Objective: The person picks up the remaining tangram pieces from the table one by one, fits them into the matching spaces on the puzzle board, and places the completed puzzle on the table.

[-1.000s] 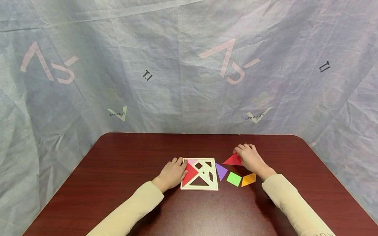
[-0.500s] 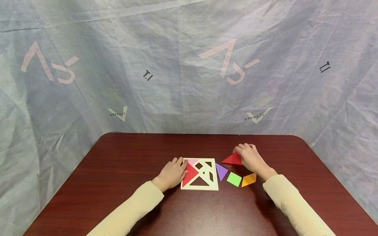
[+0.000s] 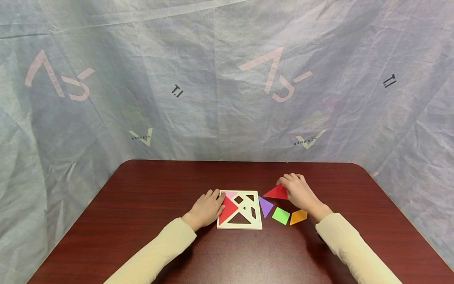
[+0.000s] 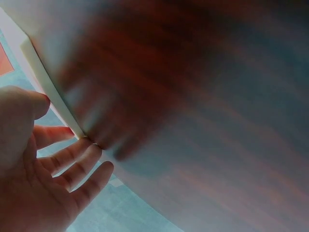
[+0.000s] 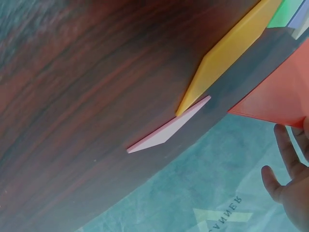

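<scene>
Head view shows the right hand [image 3: 298,192] pinching a thin, stiff, light red plastic triangle [image 3: 276,192] by its edge above the bench [image 3: 142,197], while the relaxed left hand [image 3: 207,208] steadies the white square puzzle frame [image 3: 240,226].

Soft, even light fills the head view, with faint shadows under both sleeves on the glossy table [image 3: 149,205] and slight bowing at the picture's edges. The left wrist view is dim and smeared with blur across the tabletop. The right wrist view is sharper, its upper left corner dark.
</scene>
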Action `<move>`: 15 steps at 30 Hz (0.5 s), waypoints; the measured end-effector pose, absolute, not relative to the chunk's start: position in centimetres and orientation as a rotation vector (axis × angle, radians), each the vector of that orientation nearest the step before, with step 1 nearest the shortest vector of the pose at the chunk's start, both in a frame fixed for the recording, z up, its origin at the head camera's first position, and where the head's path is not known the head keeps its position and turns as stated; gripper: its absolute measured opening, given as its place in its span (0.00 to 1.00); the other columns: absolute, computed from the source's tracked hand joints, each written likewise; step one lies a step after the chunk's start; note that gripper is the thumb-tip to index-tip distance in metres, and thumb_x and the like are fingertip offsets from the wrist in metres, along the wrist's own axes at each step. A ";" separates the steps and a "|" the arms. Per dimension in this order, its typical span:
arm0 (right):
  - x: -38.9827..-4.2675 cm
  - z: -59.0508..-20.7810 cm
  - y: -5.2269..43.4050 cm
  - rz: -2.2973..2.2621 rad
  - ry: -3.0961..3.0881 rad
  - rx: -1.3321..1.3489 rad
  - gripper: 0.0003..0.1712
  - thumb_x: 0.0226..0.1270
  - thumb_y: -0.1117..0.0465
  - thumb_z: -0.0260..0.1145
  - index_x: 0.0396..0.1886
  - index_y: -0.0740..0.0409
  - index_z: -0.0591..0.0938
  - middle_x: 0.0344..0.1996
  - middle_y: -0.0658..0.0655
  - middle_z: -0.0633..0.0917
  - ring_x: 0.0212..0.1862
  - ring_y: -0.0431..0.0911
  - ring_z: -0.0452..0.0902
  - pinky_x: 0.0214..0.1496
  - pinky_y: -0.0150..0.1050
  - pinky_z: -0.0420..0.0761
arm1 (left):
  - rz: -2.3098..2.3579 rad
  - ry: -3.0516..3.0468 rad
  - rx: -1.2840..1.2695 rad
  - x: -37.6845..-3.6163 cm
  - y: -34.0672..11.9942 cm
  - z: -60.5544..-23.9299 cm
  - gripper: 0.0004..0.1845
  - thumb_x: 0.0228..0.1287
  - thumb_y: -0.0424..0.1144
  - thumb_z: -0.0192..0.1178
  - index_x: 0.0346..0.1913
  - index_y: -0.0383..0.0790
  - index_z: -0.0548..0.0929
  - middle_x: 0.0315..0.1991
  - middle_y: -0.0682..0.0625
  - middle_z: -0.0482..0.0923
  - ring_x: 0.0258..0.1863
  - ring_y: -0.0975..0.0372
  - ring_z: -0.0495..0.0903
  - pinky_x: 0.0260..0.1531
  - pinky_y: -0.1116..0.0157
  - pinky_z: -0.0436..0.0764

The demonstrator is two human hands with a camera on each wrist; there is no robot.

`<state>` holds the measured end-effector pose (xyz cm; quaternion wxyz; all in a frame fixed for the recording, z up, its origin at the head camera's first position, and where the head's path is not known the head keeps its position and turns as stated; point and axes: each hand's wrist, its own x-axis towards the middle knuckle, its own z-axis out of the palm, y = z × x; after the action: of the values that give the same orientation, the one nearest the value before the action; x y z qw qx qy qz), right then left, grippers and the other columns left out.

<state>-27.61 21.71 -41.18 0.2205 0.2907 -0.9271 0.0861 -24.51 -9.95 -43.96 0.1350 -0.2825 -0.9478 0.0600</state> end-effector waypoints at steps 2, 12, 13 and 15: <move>-27.5 -41.2 21.5 0.239 -2.554 0.813 0.16 0.51 0.78 0.55 0.33 0.56 0.81 0.33 0.52 0.81 0.38 0.48 0.72 0.48 0.52 0.66 | 0.174 -2.746 -0.819 -24.5 -10.0 -43.9 0.22 0.66 0.48 0.50 0.57 0.39 0.75 0.48 0.44 0.72 0.44 0.54 0.73 0.39 0.60 0.76; -26.8 -41.0 20.2 0.267 -2.509 0.873 0.16 0.51 0.78 0.54 0.33 0.56 0.81 0.33 0.52 0.81 0.38 0.47 0.72 0.47 0.50 0.67 | 0.183 -2.738 -0.832 -24.5 -10.0 -43.9 0.22 0.65 0.48 0.51 0.57 0.40 0.75 0.48 0.44 0.72 0.43 0.54 0.73 0.38 0.60 0.77; -26.7 -41.0 20.0 0.267 -2.505 0.879 0.16 0.51 0.78 0.54 0.33 0.56 0.81 0.33 0.51 0.81 0.38 0.47 0.72 0.47 0.50 0.67 | 0.182 -2.740 -0.832 -24.5 -10.0 -43.9 0.22 0.65 0.48 0.51 0.57 0.39 0.75 0.48 0.44 0.72 0.43 0.54 0.73 0.38 0.60 0.77; -26.6 -41.0 19.7 0.268 -2.499 0.892 0.16 0.51 0.78 0.55 0.33 0.56 0.81 0.33 0.51 0.81 0.38 0.47 0.72 0.46 0.50 0.67 | 0.183 -2.743 -0.832 -24.6 -10.0 -43.9 0.22 0.66 0.48 0.50 0.57 0.40 0.75 0.48 0.44 0.72 0.43 0.54 0.73 0.38 0.60 0.77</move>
<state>-26.56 19.74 -40.98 0.2353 0.3249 -0.9108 0.0979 -24.58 -10.00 -43.93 0.1345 -0.2870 -0.9463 0.0630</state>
